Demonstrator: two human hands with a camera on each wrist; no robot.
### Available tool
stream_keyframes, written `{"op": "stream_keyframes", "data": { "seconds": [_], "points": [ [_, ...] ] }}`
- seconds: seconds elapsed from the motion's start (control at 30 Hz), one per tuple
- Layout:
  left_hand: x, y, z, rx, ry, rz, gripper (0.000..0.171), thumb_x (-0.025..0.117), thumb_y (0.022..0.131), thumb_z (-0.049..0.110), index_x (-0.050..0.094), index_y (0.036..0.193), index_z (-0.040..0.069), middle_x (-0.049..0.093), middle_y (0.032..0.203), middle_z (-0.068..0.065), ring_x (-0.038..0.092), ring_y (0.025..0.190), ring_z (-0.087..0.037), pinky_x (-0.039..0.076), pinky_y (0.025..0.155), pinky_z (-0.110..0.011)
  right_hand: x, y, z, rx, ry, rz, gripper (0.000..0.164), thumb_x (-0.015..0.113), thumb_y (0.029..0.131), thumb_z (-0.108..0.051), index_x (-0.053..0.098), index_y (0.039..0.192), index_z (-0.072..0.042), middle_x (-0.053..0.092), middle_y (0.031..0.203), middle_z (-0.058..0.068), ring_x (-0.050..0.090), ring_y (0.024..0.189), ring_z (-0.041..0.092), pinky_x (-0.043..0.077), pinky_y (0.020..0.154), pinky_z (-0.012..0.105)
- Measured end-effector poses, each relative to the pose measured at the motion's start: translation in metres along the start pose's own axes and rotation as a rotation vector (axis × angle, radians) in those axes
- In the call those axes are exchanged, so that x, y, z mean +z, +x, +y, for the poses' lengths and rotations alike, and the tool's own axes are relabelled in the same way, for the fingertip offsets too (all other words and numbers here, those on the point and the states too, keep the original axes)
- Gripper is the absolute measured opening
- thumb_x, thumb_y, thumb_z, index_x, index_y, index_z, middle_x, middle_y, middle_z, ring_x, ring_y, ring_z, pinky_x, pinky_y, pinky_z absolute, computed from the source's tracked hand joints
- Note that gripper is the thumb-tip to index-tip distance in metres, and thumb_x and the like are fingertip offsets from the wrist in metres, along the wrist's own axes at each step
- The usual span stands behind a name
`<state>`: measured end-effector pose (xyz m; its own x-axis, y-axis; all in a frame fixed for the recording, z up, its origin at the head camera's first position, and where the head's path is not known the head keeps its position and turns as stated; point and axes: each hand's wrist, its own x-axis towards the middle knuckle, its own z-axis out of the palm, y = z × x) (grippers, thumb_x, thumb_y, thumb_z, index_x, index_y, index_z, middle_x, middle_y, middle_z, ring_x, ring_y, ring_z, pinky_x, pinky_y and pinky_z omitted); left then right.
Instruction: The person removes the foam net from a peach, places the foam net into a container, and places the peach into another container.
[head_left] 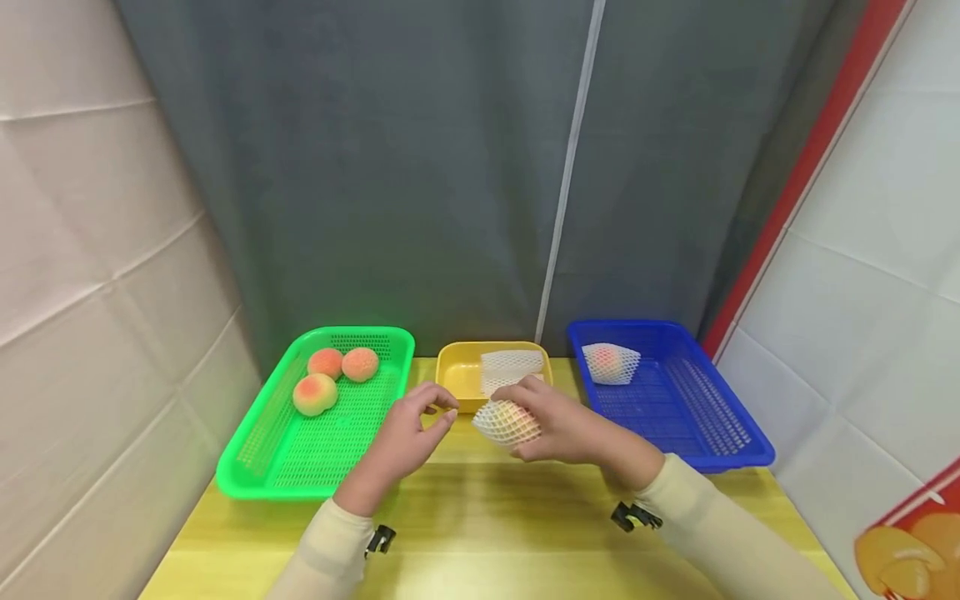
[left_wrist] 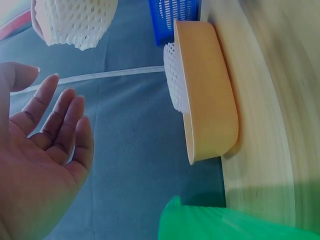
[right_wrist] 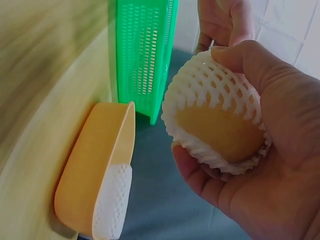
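In the head view my right hand (head_left: 558,422) grips a peach in a white foam net (head_left: 506,422), held above the table in front of the yellow tray. Through the net's opening the peach's yellow skin (right_wrist: 220,131) shows in the right wrist view. My left hand (head_left: 408,429) hovers just left of it, fingers loosely bent, thumb and fingertips apart with nothing between them. The left wrist view shows the same hand (left_wrist: 47,145) palm up, away from the net. Flat white foam nets (head_left: 512,367) lie in the yellow tray (head_left: 459,350) behind the hands.
On the left stands a green basket (head_left: 300,475) with three bare peaches (head_left: 315,394). To the right, a blue basket (head_left: 675,417) contains one netted peach (head_left: 611,364). A grey curtain (head_left: 390,167) hangs behind the wooden table (head_left: 480,533), with pale walls at both sides.
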<state>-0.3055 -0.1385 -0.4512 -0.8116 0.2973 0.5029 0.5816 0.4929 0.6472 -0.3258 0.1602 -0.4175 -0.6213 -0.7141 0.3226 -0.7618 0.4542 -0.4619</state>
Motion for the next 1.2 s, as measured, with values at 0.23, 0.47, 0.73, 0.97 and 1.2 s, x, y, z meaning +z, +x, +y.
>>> {"op": "stream_keyframes", "data": {
  "seconds": [0.23, 0.47, 0.73, 0.97, 1.2],
  "points": [
    [0.000, -0.002, -0.005, 0.027, 0.017, 0.010, 0.007, 0.075, 0.106, 0.015, 0.076, 0.108, 0.021, 0.070, 0.107, 0.009, 0.068, 0.104, -0.014, 0.060, 0.093, -0.048, 0.017, 0.004, 0.003, -0.045, -0.082, -0.014, 0.080, 0.096, 0.079, -0.013, 0.061, 0.151, -0.017, 0.060, 0.127, 0.004, 0.063, 0.105, 0.016, 0.059, 0.088, 0.034],
    [0.011, -0.004, -0.010, 0.016, 0.012, -0.021, 0.007, 0.074, 0.105, 0.014, 0.075, 0.107, 0.021, 0.069, 0.104, 0.010, 0.067, 0.101, -0.011, 0.061, 0.093, -0.051, 0.055, -0.001, 0.025, -0.075, -0.223, -0.134, 0.085, 0.097, 0.077, -0.013, 0.060, 0.153, -0.022, 0.058, 0.138, 0.007, 0.060, 0.118, 0.019, 0.059, 0.098, 0.036],
    [0.017, -0.007, -0.012, -0.005, -0.004, -0.069, 0.006, 0.072, 0.107, 0.013, 0.075, 0.108, 0.018, 0.069, 0.105, 0.008, 0.069, 0.103, -0.014, 0.061, 0.093, -0.047, 0.087, 0.000, 0.048, -0.046, -0.192, -0.207, 0.085, 0.092, 0.078, -0.007, 0.060, 0.155, -0.025, 0.057, 0.135, 0.001, 0.058, 0.119, 0.015, 0.057, 0.102, 0.035],
    [0.023, -0.009, -0.015, 0.000, -0.006, -0.082, 0.007, 0.071, 0.107, 0.012, 0.074, 0.106, 0.019, 0.069, 0.104, 0.010, 0.069, 0.102, -0.013, 0.061, 0.092, -0.044, 0.097, 0.000, 0.054, -0.051, -0.204, -0.244, 0.086, 0.091, 0.079, -0.009, 0.058, 0.157, -0.025, 0.057, 0.136, -0.002, 0.056, 0.122, 0.014, 0.055, 0.105, 0.033],
    [0.025, -0.010, -0.014, -0.025, -0.005, -0.100, 0.005, 0.072, 0.106, 0.012, 0.075, 0.107, 0.016, 0.069, 0.104, 0.010, 0.069, 0.102, -0.015, 0.062, 0.092, -0.051, 0.097, 0.001, 0.052, -0.044, -0.206, -0.237, 0.087, 0.090, 0.077, -0.008, 0.059, 0.157, -0.023, 0.058, 0.136, -0.001, 0.056, 0.122, 0.015, 0.055, 0.105, 0.035]
  ]
}}
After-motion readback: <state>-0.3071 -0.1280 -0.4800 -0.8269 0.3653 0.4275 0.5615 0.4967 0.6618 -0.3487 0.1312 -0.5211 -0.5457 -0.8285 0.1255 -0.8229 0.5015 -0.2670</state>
